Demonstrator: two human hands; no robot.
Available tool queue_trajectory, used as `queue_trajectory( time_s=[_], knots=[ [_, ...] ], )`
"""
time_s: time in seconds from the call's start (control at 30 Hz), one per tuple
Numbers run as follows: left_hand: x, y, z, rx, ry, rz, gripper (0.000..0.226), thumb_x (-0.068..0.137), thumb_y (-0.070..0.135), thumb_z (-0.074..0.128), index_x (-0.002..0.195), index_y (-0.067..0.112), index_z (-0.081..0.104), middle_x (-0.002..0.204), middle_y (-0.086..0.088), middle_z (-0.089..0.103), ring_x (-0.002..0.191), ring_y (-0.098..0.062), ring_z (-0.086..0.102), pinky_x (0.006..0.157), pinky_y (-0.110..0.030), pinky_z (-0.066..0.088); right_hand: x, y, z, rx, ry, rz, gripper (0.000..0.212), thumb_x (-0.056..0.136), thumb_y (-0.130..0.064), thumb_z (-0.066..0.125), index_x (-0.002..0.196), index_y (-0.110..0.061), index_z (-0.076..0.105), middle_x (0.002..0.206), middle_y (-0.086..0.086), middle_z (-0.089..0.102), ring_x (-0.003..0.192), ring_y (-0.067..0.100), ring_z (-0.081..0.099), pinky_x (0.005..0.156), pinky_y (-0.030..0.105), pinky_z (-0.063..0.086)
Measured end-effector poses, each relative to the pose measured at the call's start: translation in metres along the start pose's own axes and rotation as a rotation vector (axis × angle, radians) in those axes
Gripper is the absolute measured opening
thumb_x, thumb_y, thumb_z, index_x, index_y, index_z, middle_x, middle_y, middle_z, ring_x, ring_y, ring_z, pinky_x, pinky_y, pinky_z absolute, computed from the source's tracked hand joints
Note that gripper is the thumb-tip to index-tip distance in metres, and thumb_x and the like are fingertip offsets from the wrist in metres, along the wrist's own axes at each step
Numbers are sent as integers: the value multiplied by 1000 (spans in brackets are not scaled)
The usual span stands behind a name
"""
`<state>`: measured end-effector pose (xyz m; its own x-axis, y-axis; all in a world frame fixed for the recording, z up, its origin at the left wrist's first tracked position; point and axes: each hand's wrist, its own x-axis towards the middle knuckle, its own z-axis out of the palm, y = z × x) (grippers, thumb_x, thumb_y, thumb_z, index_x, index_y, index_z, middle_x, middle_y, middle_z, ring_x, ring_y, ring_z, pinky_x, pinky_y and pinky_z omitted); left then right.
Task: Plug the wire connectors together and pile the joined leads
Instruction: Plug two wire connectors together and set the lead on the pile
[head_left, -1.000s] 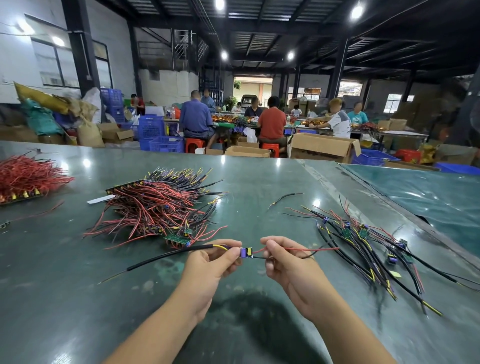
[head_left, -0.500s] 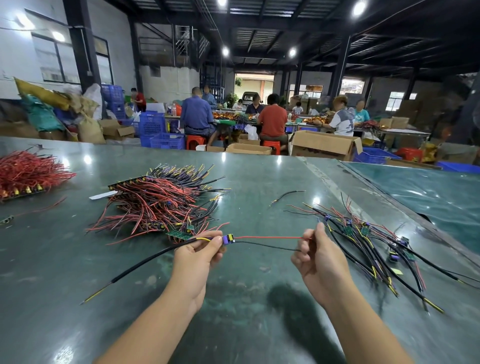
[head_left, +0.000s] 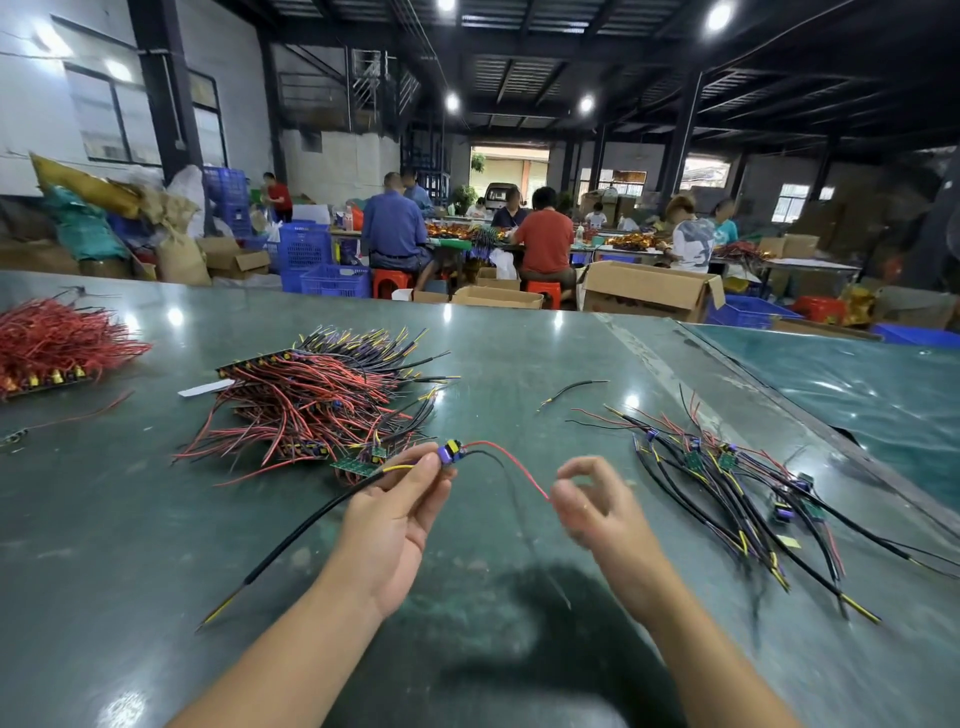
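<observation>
With the plugs now mated, the left hand pinches the joined connector above the near table, while the right hand (blurred, grip unclear) has slid to the red lead's end, ready for piling.

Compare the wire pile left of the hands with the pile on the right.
The left pile is big, dense and mostly red wire, heaped several layers deep; the right pile is small, loosely spread and mostly thick black leads.
The left pile's green boards sit at its near edge; the right pile's are scattered through it.
Both lie on the green table, hold black leads with yellow tips, and are untouched by either hand.
</observation>
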<state>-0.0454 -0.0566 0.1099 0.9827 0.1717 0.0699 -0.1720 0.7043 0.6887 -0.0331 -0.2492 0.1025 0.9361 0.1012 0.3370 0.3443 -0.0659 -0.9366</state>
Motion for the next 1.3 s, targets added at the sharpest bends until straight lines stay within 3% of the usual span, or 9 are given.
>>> queue_trajectory(
  time_s=[0.13, 0.27, 0.37, 0.47, 0.53, 0.63, 0.83, 1.0, 1.3],
  knots=[
    [-5, -5, 4, 14, -53, -26, 19, 71, 3, 60, 70, 12, 77, 75, -4, 74, 66, -9, 69, 58, -14, 54, 5, 5, 2, 78, -163, 50, 31, 77, -28, 43, 92, -10, 63, 52, 0, 49, 48, 12, 40, 49, 17, 38],
    [-7, -7, 6, 12, -84, -46, 17, 70, 2, 61, 71, 9, 76, 78, -7, 74, 68, -11, 70, 60, -15, 55, 2, 12, 1, -249, -151, -82, 33, 85, -6, 52, 104, -31, 61, 69, -4, 60, 58, 3, 52, 60, 17, 40],
    [-9, -8, 5, 37, -107, -69, 17, 69, 1, 62, 72, 9, 76, 80, -8, 74, 70, -12, 70, 62, -16, 55, -3, 15, 7, -465, -234, -149, 33, 83, -40, 69, 110, -50, 52, 78, -12, 58, 58, 2, 47, 61, 16, 40],
    [-12, -10, 6, 94, -146, -133, 16, 67, 0, 63, 71, 8, 76, 80, -11, 74, 71, -14, 71, 63, -18, 56, -6, 11, 12, -448, -219, -214, 35, 78, -71, 54, 105, -48, 53, 70, -14, 54, 57, 1, 46, 56, 13, 35],
    [-15, -13, 5, 148, -191, -181, 14, 66, -1, 65, 72, 6, 76, 80, -13, 73, 72, -17, 72, 63, -19, 56, -10, 6, 17, -402, -192, -230, 34, 83, -70, 42, 82, -39, 55, 61, -14, 46, 56, 0, 39, 54, 17, 31],
    [-17, -16, 3, 279, -244, -229, 12, 64, 5, 70, 75, 8, 76, 79, -12, 72, 73, -18, 71, 65, -20, 55, -10, 3, 18, -383, -141, -115, 64, 83, -72, 20, 57, -17, 40, 51, -9, 30, 51, 6, 26, 51, 21, 21],
    [-19, -16, 4, 305, -296, -253, 14, 68, 13, 70, 80, 10, 77, 80, -10, 72, 72, -15, 70, 64, -19, 54, -11, -11, 24, -136, -83, -19, 53, 96, -49, 16, 55, -17, 26, 51, -7, 16, 48, 9, 15, 46, 19, 16],
    [-16, -13, 9, 260, -241, -289, 31, 78, 32, 58, 82, 9, 78, 82, -13, 73, 74, -20, 72, 61, -22, 55, -7, -11, 25, -10, -21, 48, 61, 99, -40, 22, 56, 3, 28, 49, -6, 16, 46, 9, 13, 43, 14, 20],
    [-13, -13, 7, 240, -151, -218, 33, 89, 22, 51, 75, 5, 76, 78, -18, 72, 68, -19, 71, 57, -21, 55, -2, -4, 17, -127, 66, 61, 61, 86, -65, 17, 45, -20, 23, 48, 2, 21, 49, 17, 21, 48, 25, 19]
  ],
)
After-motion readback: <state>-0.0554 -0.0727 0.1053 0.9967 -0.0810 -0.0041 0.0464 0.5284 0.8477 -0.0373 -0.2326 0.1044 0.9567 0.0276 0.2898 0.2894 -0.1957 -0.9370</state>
